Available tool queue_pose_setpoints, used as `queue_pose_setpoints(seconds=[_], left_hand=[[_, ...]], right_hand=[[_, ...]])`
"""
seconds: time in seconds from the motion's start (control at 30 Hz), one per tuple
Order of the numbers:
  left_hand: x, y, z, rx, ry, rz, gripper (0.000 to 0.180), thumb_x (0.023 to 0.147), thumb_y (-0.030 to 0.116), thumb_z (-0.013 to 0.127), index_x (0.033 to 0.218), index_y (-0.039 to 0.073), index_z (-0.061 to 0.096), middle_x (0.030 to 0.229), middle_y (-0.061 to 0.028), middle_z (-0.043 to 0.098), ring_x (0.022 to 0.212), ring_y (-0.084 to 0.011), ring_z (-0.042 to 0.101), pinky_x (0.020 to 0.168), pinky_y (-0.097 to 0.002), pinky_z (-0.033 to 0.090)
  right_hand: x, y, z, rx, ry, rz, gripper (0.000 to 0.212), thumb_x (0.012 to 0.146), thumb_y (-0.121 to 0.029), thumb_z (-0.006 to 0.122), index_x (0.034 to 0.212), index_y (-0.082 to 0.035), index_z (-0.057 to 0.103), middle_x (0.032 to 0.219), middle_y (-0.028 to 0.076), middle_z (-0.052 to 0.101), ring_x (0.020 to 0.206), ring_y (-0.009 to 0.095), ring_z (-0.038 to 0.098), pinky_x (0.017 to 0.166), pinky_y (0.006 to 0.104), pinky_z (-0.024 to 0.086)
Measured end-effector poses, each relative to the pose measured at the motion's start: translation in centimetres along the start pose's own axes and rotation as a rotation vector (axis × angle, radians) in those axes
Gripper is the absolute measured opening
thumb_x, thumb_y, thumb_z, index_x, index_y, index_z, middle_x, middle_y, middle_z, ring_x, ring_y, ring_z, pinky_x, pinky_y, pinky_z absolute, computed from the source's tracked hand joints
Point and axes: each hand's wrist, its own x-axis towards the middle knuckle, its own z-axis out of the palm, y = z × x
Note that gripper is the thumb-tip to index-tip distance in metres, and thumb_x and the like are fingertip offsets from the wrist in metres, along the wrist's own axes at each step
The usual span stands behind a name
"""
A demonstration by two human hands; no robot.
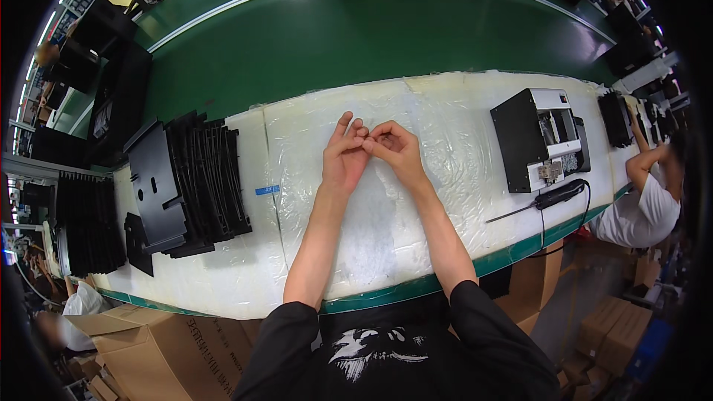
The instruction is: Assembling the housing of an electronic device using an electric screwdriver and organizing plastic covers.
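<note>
Above the white, film-covered tabletop (371, 245), my two hands meet at the fingertips. My left hand (345, 156) is turned partly palm up, its thumb bent in against the fingertips and other fingers loosely curled. The thumb and index finger of my right hand (401, 152) close in a pinch against the left fingertips. Anything between the fingers is too small or too hidden to make out. An electric screwdriver (561, 194) with a long thin bit and a cable lies to the right, apart from my hands. Behind it stands a black and white screw feeder (527, 141).
To the left stands a stack of black plastic panels (204, 186), with a blue strip of tape (267, 190) beside it. Past the table's far edge runs a green conveyor belt (371, 37). Cardboard boxes (163, 349) sit below. A co-worker in a white shirt (639, 208) is at the right.
</note>
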Motion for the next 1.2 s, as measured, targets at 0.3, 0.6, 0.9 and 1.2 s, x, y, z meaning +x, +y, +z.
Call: queue_pose_setpoints(seconds=[0.3, 0.6, 0.9, 1.2], left_hand=[[0.08, 0.12, -0.27, -0.024, -0.008, 0.004, 0.05, 0.067, -0.009, 0.048, 0.114, 0.008, 0.042, 0.095, -0.0054, 0.049, 0.087, -0.0165, 0.048, 0.081, -0.0324, 0.041], [-0.07, 0.13, 0.08, -0.009, -0.01, -0.011, 0.051, 0.066, -0.009, 0.047, 0.114, 0.008, 0.042, 0.096, -0.0053, 0.049, 0.086, -0.0162, 0.048, 0.08, -0.0328, 0.042], [-0.01, 0.19, -0.06, -0.027, 0.001, -0.004, 0.051, 0.066, -0.01, 0.047, 0.113, 0.008, 0.042, 0.095, -0.0049, 0.048, 0.086, -0.0161, 0.048, 0.081, -0.0323, 0.042], [-0.11, 0.19, 0.07, -0.004, -0.005, 0.002, 0.05, 0.067, -0.01, 0.047, 0.113, 0.008, 0.042, 0.096, -0.0058, 0.048, 0.088, -0.0169, 0.047, 0.08, -0.0324, 0.042]], right_hand=[[0.1, -0.19, 0.25, -0.004, 0.015, 0.045, 0.01, 0.08, -0.006, 0.065, 0.087, -0.002, 0.058, 0.08, 0.001, 0.059, 0.072, 0.007, 0.052, 0.063, 0.0208, 0.042], [0.22, 0.19, -0.42, -0.021, 0.013, 0.056, 0.01, 0.082, -0.007, 0.063, 0.087, 0.0, 0.058, 0.081, 0.004, 0.061, 0.074, 0.009, 0.055, 0.066, 0.0218, 0.044], [0.04, -0.03, 0.0, 0.055, -0.028, 0.026, 0.012, 0.08, -0.002, 0.064, 0.089, 0.0, 0.057, 0.085, 0.003, 0.058, 0.079, 0.008, 0.055, 0.071, 0.0217, 0.047], [0.13, 0.07, -0.13, 0.022, -0.011, 0.052, 0.012, 0.08, -0.002, 0.064, 0.088, 0.0, 0.056, 0.085, 0.003, 0.058, 0.078, 0.008, 0.055, 0.07, 0.0225, 0.048]])
